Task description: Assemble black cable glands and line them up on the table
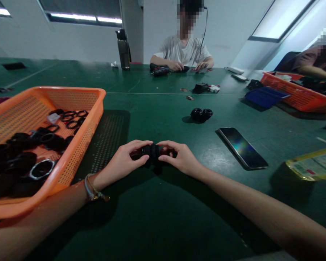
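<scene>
A black ribbed cylindrical part [152, 150] is held between my two hands, just above or on the green table; I cannot tell which. My left hand [130, 156] grips its left end between thumb and fingers. From the other side, my right hand [178, 156] pinches the right end the same way. Beyond my hands, a pair of glossy black round fittings [201, 114] stands side by side on the table. Close to my left forearm is an orange perforated basket [80, 156] containing several black rings and round black parts, one with a silvery rim.
A smartphone [243, 148] and a yellow-edged packet [313, 165] lie to the right. Farther off are a blue tray [266, 97], another orange basket [306, 101], a dark bottle [123, 50] and a power drill [161, 71]. A person [183, 50] sits across the green table [152, 217].
</scene>
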Motion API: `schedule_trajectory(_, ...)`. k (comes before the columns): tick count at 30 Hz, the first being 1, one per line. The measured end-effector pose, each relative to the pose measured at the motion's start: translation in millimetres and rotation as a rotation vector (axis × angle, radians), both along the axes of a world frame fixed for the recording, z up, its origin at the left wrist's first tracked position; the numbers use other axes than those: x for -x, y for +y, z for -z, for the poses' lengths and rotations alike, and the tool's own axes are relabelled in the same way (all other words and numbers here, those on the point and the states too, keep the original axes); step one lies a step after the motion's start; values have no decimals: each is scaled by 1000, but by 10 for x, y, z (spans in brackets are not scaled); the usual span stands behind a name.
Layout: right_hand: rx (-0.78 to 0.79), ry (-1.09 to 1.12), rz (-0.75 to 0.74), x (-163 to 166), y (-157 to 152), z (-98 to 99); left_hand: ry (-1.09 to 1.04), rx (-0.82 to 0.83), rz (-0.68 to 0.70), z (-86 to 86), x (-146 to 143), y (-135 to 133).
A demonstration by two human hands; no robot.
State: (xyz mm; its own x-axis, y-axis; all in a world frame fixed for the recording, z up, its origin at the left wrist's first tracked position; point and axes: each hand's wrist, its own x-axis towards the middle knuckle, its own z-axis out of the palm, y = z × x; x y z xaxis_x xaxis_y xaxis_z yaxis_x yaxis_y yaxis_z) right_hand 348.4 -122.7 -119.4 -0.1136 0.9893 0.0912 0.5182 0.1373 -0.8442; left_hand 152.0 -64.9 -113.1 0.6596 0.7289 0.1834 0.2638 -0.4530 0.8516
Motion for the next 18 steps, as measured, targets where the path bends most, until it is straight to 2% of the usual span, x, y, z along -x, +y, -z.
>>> schedule_trajectory(18,8,-37,-12,-9,-6,-10,15,1,5,-6,2,-6)
